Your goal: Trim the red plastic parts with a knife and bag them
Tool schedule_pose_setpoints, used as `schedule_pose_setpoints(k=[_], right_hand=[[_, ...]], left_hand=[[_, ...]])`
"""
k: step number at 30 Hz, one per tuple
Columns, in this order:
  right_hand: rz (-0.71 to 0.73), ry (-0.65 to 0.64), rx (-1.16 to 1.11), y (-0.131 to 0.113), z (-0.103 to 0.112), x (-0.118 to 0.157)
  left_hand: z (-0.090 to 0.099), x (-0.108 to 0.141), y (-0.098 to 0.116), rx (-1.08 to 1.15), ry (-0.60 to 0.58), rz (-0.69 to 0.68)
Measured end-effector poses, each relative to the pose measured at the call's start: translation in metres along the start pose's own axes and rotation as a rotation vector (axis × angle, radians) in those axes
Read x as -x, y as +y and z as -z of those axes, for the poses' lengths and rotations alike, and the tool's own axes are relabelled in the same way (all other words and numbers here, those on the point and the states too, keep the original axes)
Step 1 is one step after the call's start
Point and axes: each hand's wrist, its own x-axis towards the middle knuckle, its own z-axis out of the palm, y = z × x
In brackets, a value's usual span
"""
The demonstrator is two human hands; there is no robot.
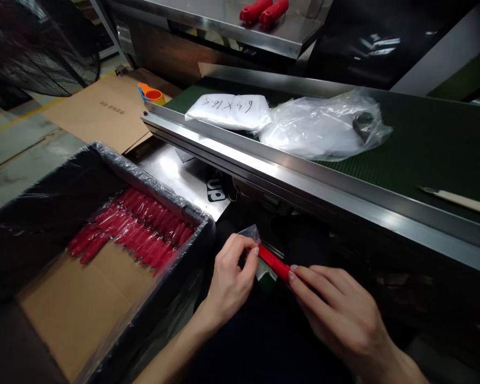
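Observation:
A slim red plastic piece [274,261] is held over my lap between both hands. My right hand [336,306] pinches its near right end with thumb and fingertips. At its other end, my left hand [234,272] pinches a small clear plastic bag [250,232]; whether the red end is inside the bag is hard to make out. Left of my hands, several red pieces in clear bags [140,226] lie in rows inside a box lined with dark plastic [160,186].
On the green conveyor belt [424,154] lie a white packet with handwriting [228,111], a clear bag of plastic sleeves [316,130] and a pale-handled knife [460,201]. Two red parts [264,12] rest on the upper shelf. An orange tape dispenser [154,95] sits on flat cardboard [108,106].

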Motion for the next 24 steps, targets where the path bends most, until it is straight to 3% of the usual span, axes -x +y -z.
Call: schedule_pose_setpoints(k=[3, 6, 8, 11, 13, 15, 17, 19, 21, 24], right_hand=[[-0.201, 0.254, -0.054, -0.014, -0.014, -0.006], [-0.622, 0.432, -0.181, -0.031, -0.032, -0.007], [-0.894, 0.46, -0.393, -0.039, -0.043, -0.008], [-1.172, 0.486, -0.874, -0.045, -0.054, -0.013], [-1.288, 0.508, -1.143, -0.048, -0.057, -0.02], [-1.341, 0.545, -1.239, -0.051, -0.059, -0.025], [-1.314, 0.539, -1.186, -0.054, -0.063, -0.027], [-1.194, 0.479, -0.975, -0.054, -0.066, -0.026], [-0.919, 0.394, -0.669, -0.048, -0.066, -0.025], [-0.362, 0.179, -0.314, -0.028, -0.054, -0.029]], left_hand=[[-0.002, 0.008, -0.006, 0.01, 0.04, -0.074], [-0.007, 0.016, -0.01, 0.037, 0.058, -0.101], [-0.01, 0.019, -0.013, 0.059, 0.092, -0.074], [-0.015, 0.018, -0.021, 0.09, 0.178, -0.006], [-0.016, 0.016, -0.028, 0.097, 0.23, 0.016], [-0.017, 0.015, -0.034, 0.092, 0.264, 0.013], [-0.017, 0.017, -0.037, 0.086, 0.277, -0.01], [-0.015, 0.02, -0.035, 0.094, 0.258, -0.055], [-0.009, 0.024, -0.029, 0.11, 0.227, -0.114], [0.006, 0.026, -0.02, 0.111, 0.225, -0.159]])
